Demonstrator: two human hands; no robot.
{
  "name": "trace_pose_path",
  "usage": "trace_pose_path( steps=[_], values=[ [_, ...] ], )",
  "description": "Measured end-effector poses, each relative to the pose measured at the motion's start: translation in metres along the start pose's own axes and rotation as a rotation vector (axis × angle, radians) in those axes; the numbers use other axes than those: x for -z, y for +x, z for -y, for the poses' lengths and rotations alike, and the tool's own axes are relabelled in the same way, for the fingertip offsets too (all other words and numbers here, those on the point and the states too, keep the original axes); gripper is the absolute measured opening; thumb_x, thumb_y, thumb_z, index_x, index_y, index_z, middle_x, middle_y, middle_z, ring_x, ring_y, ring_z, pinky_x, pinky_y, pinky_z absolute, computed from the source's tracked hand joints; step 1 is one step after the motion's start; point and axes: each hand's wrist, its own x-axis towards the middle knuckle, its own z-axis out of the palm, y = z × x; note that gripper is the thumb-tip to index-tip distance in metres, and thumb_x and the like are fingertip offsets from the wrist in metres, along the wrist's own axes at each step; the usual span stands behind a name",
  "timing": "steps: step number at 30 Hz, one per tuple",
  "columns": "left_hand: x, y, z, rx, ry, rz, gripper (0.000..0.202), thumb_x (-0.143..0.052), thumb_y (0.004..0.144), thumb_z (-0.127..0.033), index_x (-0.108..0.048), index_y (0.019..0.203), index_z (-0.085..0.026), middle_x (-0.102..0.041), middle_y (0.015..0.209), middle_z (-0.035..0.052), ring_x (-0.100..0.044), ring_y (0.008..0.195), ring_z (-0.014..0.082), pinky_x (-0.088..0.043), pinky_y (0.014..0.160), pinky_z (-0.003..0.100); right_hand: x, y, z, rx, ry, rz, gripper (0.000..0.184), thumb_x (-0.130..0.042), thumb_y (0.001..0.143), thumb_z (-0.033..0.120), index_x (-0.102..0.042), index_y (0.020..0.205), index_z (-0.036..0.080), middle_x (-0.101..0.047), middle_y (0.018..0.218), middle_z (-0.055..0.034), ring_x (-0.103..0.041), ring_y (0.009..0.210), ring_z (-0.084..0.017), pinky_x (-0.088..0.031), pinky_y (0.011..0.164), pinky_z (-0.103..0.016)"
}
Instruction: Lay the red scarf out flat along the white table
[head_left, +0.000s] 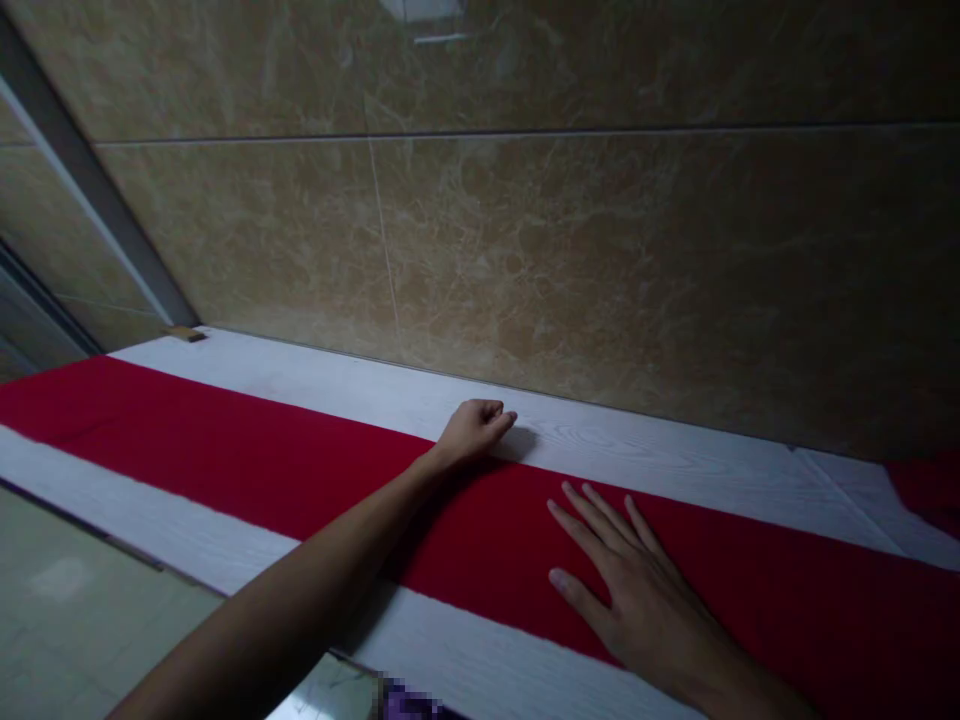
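Note:
A long strip of red cloth (247, 440) lies flat along a white wood-grain board. My left hand (478, 428) is closed, fingers curled and thumb pressed to them, at the far edge of the cloth; a shadow falls on the board beside it. Whatever those fingers may hold is hidden or too small to make out. My right hand (622, 580), fingers spread, rests on the cloth to the right and nearer to me.
The white board (322, 380) shows on both sides of the strip. Behind it stands a brown marbled wall (525, 270). A small wooden block (185, 333) sits at the far left corner by a metal post (112, 190). More red fabric (930, 490) is at the right. Tiled floor (67, 590) appears lower left.

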Motion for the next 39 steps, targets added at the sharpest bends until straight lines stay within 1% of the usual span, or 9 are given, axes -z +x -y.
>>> trace_pose_path(
  steps=[7,10,12,16,21,24,28,33,39],
  values=[
    [0.000,0.000,0.002,-0.004,0.001,0.004,0.044,-0.053,0.085,-0.048,-0.030,0.058,-0.023,-0.028,0.054,-0.0078,-0.028,0.054,0.0091,-0.017,0.055,0.026,-0.001,-0.016,-0.017,-0.039,-0.045,0.019,0.072,-0.028,0.100,0.072,-0.029,0.159,0.032,-0.021,0.166,-0.0004,-0.013,0.155,-0.028,-0.012,0.123,-0.065],
    [0.000,0.000,0.003,-0.008,-0.002,-0.002,0.045,-0.053,0.085,-0.049,-0.029,0.058,-0.023,-0.027,0.054,-0.0079,-0.027,0.053,0.0092,-0.017,0.055,0.026,-0.006,-0.026,-0.030,-0.045,-0.064,0.007,0.071,-0.026,0.100,0.070,-0.025,0.160,0.032,-0.021,0.165,0.0008,-0.013,0.154,-0.029,-0.013,0.123,-0.066],
    [0.000,0.000,0.003,-0.010,-0.004,-0.005,0.044,-0.053,0.085,-0.050,-0.029,0.058,-0.023,-0.027,0.053,-0.0080,-0.027,0.053,0.0093,-0.018,0.055,0.026,-0.008,-0.032,-0.037,-0.037,-0.073,-0.007,0.069,-0.026,0.101,0.068,-0.025,0.160,0.033,-0.023,0.165,0.0011,-0.015,0.154,-0.030,-0.014,0.122,-0.067],
    [0.001,0.000,0.003,-0.012,-0.010,-0.013,0.044,-0.052,0.084,-0.049,-0.029,0.058,-0.023,-0.026,0.053,-0.0081,-0.026,0.053,0.0094,-0.018,0.054,0.026,-0.010,-0.039,-0.043,-0.030,-0.086,0.000,0.069,-0.026,0.101,0.068,-0.026,0.160,0.032,-0.024,0.165,0.0006,-0.017,0.154,-0.031,-0.016,0.121,-0.068],
    [0.000,0.000,0.002,-0.009,-0.012,-0.019,0.043,-0.053,0.084,-0.047,-0.029,0.057,-0.023,-0.025,0.054,-0.0080,-0.025,0.053,0.0094,-0.017,0.054,0.027,-0.004,-0.035,-0.034,-0.061,-0.067,-0.044,0.071,-0.026,0.101,0.070,-0.027,0.160,0.031,-0.025,0.164,-0.0011,-0.019,0.153,-0.030,-0.016,0.122,-0.067],
    [0.000,0.000,0.002,-0.011,-0.014,-0.017,0.044,-0.053,0.084,-0.047,-0.029,0.058,-0.023,-0.025,0.054,-0.0081,-0.025,0.054,0.0093,-0.017,0.054,0.027,0.002,-0.025,-0.024,-0.040,-0.037,-0.071,0.069,-0.025,0.102,0.068,-0.027,0.160,0.031,-0.024,0.165,-0.0017,-0.017,0.154,-0.030,-0.014,0.122,-0.067],
    [0.001,0.000,0.002,-0.017,-0.018,-0.005,0.043,-0.052,0.084,-0.048,-0.029,0.058,-0.023,-0.026,0.054,-0.0079,-0.026,0.053,0.0092,-0.018,0.055,0.027,0.007,-0.009,-0.011,-0.032,-0.031,-0.058,0.073,-0.022,0.101,0.071,-0.026,0.160,0.029,-0.018,0.167,-0.0016,-0.011,0.155,-0.028,-0.012,0.123,-0.064],
    [0.001,0.001,0.003,-0.019,-0.016,0.001,0.045,-0.052,0.084,-0.050,-0.028,0.058,-0.023,-0.025,0.054,-0.0078,-0.025,0.054,0.0092,-0.018,0.055,0.027,0.002,0.003,-0.005,-0.013,-0.029,-0.038,0.072,-0.023,0.101,0.072,-0.026,0.160,0.030,-0.017,0.167,-0.0010,-0.010,0.155,-0.026,-0.010,0.124,-0.062],
    [0.000,0.002,0.004,-0.001,-0.011,-0.005,0.044,-0.053,0.084,-0.049,-0.029,0.058,-0.023,-0.026,0.054,-0.0079,-0.026,0.054,0.0092,-0.019,0.055,0.026,-0.002,0.004,-0.005,-0.035,-0.052,0.003,0.072,-0.026,0.101,0.071,-0.029,0.160,0.029,-0.019,0.167,-0.0001,-0.011,0.155,-0.025,-0.009,0.125,-0.061]
  ],
)
